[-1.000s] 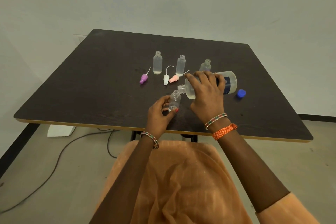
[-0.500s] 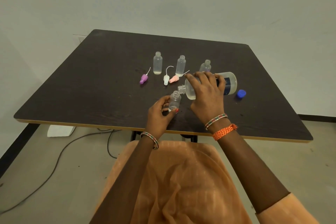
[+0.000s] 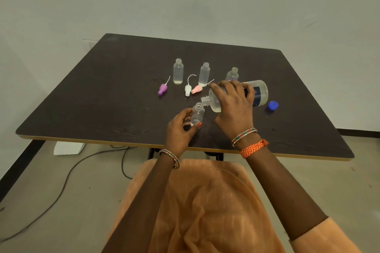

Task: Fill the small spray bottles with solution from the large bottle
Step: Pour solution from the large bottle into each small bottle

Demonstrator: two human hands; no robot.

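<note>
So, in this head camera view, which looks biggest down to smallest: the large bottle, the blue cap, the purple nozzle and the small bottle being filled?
1. Large bottle.
2. Small bottle being filled.
3 and 4. Purple nozzle and blue cap: they look alike in bulk, so I won't rank them.

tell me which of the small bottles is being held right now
The small bottle nearest the table's front edge: the left hand grips it under the large bottle's neck. The other three stand untouched farther back.

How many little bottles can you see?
4: one in the left hand near the table's front, and three standing behind: left, middle, right.
</note>
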